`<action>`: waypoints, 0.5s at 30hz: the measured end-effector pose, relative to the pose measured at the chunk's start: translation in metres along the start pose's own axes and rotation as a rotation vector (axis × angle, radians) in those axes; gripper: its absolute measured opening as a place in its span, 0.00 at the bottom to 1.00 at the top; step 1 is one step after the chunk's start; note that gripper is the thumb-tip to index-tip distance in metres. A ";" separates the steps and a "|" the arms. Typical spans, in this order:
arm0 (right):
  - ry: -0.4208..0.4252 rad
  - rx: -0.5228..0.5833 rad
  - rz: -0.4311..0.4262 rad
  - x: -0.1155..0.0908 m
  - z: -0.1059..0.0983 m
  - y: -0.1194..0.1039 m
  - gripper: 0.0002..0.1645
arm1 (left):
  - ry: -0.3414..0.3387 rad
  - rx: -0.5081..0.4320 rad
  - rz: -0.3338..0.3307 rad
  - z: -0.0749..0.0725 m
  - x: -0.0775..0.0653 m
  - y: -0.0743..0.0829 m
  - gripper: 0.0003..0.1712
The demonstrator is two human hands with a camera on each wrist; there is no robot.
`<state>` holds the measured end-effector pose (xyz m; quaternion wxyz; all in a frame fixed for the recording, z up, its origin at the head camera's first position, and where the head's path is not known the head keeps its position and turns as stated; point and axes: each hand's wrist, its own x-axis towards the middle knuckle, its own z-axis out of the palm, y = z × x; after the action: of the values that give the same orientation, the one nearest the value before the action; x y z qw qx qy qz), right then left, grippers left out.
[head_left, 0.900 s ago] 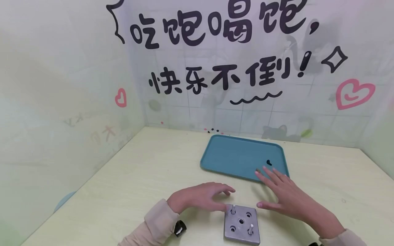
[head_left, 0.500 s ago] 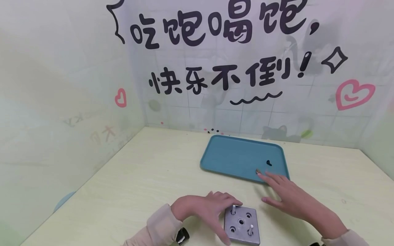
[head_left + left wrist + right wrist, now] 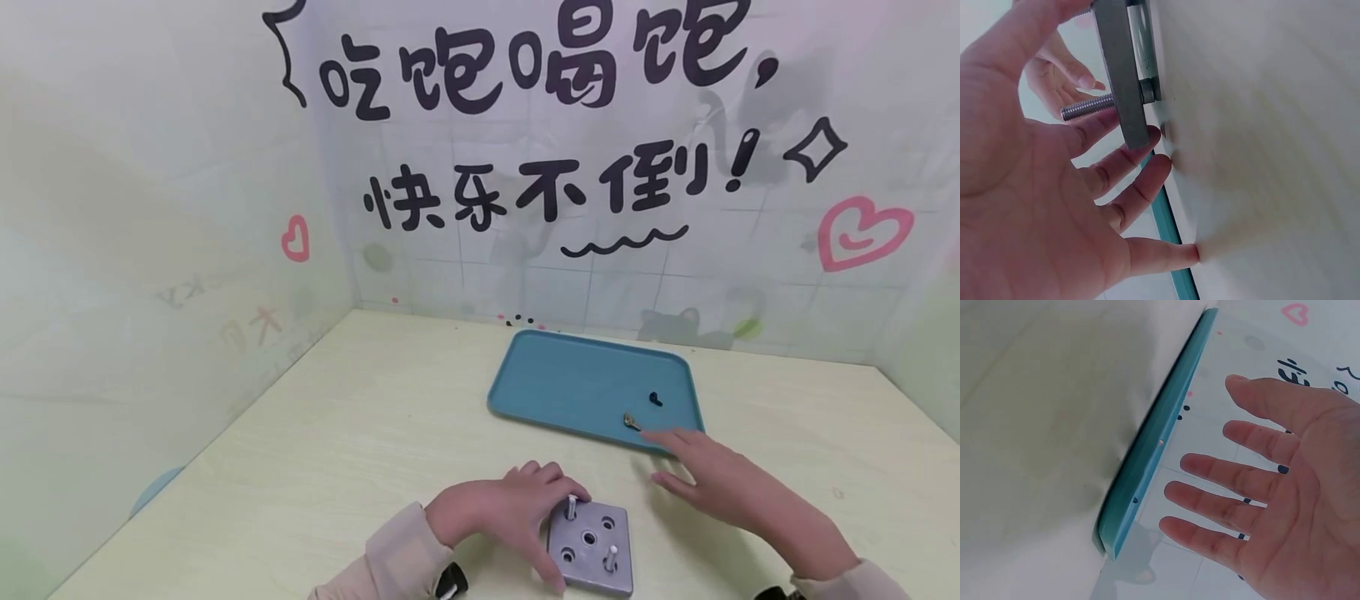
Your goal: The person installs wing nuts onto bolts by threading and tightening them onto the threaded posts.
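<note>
My left hand [image 3: 517, 510] spans the left side of a square grey metal plate [image 3: 588, 565], thumb at the near edge and fingers at the far edge, gripping it. Round holes go through the plate, and two upright bolts [image 3: 612, 556] poke out of its top. In the left wrist view a threaded bolt [image 3: 1088, 107] passes through the plate, its head on the table side. The little finger touches the table. My right hand [image 3: 723, 482] hovers over the near right edge of the blue tray [image 3: 577, 375], fingers extended and holding nothing.
On the tray lie a small brass-coloured piece [image 3: 631, 422] and a small black piece [image 3: 656, 399]. Printed wall sheets stand behind and left of the pale wooden table [image 3: 360, 433]. A light blue round edge [image 3: 153, 490] shows past the table's left side.
My left hand has come down round the plate, its thumb moving to the near edge. My right hand has drawn back slightly rightward and nearer, uncovering more of the brass-coloured piece.
</note>
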<state>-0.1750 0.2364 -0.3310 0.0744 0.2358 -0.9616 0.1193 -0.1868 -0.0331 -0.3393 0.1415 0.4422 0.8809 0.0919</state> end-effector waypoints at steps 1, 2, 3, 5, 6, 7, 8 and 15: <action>-0.008 0.006 0.004 0.001 -0.002 0.000 0.28 | 0.000 -0.008 -0.007 0.000 0.000 0.000 0.47; -0.013 0.011 0.002 0.002 -0.003 0.001 0.27 | 0.001 -0.017 -0.014 -0.001 0.000 0.000 0.47; -0.019 0.015 -0.001 0.004 -0.005 0.001 0.26 | 0.000 -0.026 -0.020 -0.002 0.000 0.000 0.47; -0.035 0.023 -0.002 0.007 -0.007 0.002 0.24 | 0.000 -0.042 -0.032 -0.003 0.001 0.000 0.46; -0.044 0.026 -0.002 0.009 -0.008 0.003 0.24 | -0.001 -0.048 -0.037 -0.003 0.001 0.000 0.46; -0.051 0.024 -0.002 0.012 -0.009 0.003 0.23 | -0.002 -0.054 -0.042 -0.004 0.001 0.000 0.46; -0.056 0.025 -0.003 0.014 -0.010 0.004 0.22 | -0.002 -0.059 -0.046 -0.004 0.001 0.000 0.46; -0.055 0.059 0.005 0.031 -0.012 0.005 0.19 | -0.013 -0.091 -0.079 -0.008 0.002 0.001 0.47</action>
<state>-0.2034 0.2309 -0.3140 0.0409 0.2388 -0.9599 0.1411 -0.1897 -0.0312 -0.3320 0.1706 0.4007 0.8917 0.1235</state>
